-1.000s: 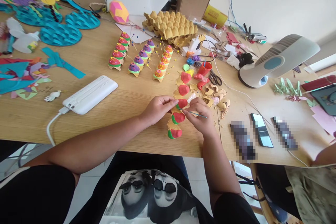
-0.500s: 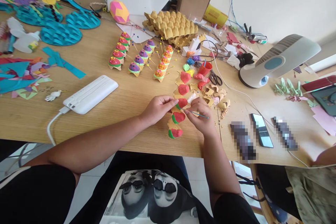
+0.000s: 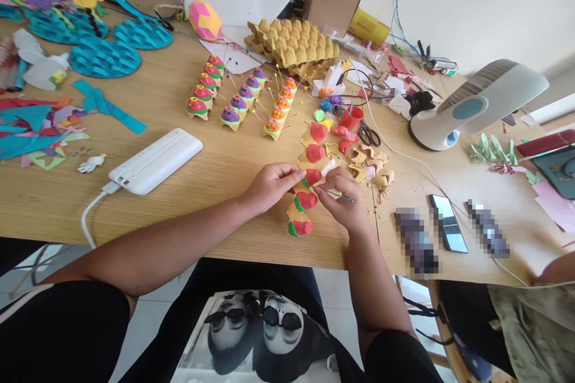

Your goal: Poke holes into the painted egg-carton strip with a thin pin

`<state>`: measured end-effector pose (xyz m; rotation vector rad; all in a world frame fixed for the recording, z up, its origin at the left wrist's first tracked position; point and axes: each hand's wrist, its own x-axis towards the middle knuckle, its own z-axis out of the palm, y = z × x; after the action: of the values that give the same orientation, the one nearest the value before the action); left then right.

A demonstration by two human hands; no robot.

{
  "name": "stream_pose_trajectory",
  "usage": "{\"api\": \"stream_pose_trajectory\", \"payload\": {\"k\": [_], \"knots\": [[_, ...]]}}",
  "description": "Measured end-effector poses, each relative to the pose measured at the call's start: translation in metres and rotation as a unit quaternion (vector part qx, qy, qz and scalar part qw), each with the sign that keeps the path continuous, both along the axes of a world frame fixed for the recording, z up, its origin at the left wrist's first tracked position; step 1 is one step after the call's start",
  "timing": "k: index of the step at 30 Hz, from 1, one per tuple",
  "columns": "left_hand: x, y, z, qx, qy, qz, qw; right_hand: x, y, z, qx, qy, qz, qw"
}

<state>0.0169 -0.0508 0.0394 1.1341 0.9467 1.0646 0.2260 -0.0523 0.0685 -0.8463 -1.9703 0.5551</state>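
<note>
In the head view a strip of egg carton [image 3: 309,163] lies near the table's front edge, its cups covered with red clay and some edged with green. My left hand [image 3: 277,187] pinches the strip's left side at the middle cup. On the other side, my right hand [image 3: 344,197] grips a thin blue stick [image 3: 340,196], its tip at the green edge of that cup; the fingers partly hide the tip. Behind stand three finished-looking strips with faces: a red one [image 3: 206,87], a purple one [image 3: 242,100] and an orange one [image 3: 281,109] with pins.
Carton scraps [image 3: 377,170], scissors [image 3: 369,133] and a red cup [image 3: 351,117] lie right of the strip. A white power bank [image 3: 156,161] is at left, a fan [image 3: 476,102] at right. Egg trays [image 3: 291,42] are stacked behind. A phone [image 3: 448,222] lies near another person's arm [image 3: 557,268].
My right hand and the blue stick have shifted very slightly left. The left hand keeps its hold on the strip.
</note>
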Motion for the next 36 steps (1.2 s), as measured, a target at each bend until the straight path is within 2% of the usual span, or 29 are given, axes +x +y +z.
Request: {"api": "stream_pose_trajectory", "payload": {"k": [6, 17, 23, 36], "knots": [[-0.0001, -0.0002, -0.0001, 0.006, 0.000, -0.001, 1.000, -0.0002, -0.0010, 0.0018, -0.004, 0.013, 0.016, 1.000], [-0.0006, 0.0009, -0.0018, 0.010, 0.003, -0.004, 1.000, -0.0004, 0.0004, -0.0012, -0.016, 0.006, -0.009, 1.000], [0.0001, 0.0004, -0.0009, 0.004, -0.008, 0.001, 1.000, -0.0005, 0.0000, 0.0003, -0.017, 0.029, 0.003, 0.999], [0.0004, -0.0005, 0.0028, 0.023, 0.032, 0.013, 0.999, -0.0028, 0.0000, -0.0007, -0.063, 0.031, 0.008, 0.998]]}}
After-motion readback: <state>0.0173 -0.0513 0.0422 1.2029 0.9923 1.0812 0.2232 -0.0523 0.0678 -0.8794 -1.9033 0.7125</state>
